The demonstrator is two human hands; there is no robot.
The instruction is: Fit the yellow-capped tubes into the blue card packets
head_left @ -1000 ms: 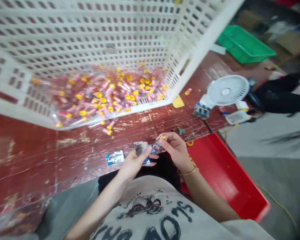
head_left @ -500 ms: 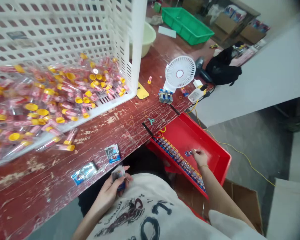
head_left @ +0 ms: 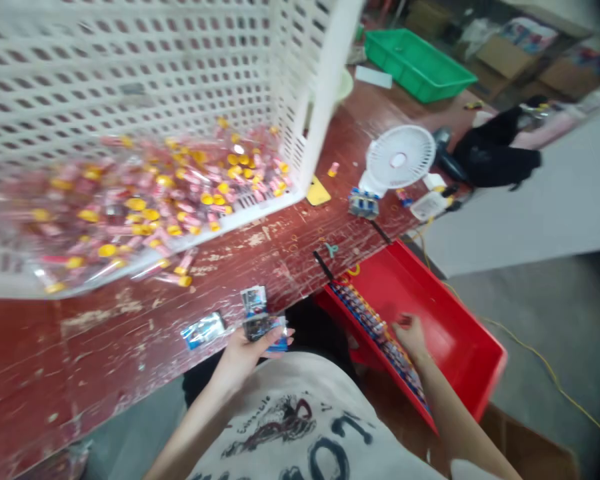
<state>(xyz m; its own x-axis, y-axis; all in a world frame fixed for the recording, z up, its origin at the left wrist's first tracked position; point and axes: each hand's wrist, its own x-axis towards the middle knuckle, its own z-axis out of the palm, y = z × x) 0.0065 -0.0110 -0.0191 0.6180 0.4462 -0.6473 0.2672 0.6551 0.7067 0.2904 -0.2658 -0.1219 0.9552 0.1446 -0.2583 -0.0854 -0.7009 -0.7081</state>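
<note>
My left hand (head_left: 243, 352) is closed on a small stack of printed cards in clear sleeves (head_left: 263, 328), held at the near edge of the worn red table (head_left: 130, 333). Two more card packets (head_left: 203, 329) lie on the table just beyond it. My right hand (head_left: 410, 333) reaches down into a red tray (head_left: 450, 333) at my right. It rests by a row of blue and red packets (head_left: 375, 323) lined along the tray's near wall. Its fingers are curled, and anything in them is hidden.
A big white slotted crate (head_left: 155, 87) lies on the table, spilling pink tubes with yellow caps (head_left: 170, 193). A small white fan (head_left: 397, 160), a green tray (head_left: 420, 63), a black bag (head_left: 495, 157) and a yellow cable (head_left: 540, 360) are to the right.
One second ago both hands held cards together at the table edge. The right hand then carried one to the red tray and has since drawn nearer the packet row. The view swung.
</note>
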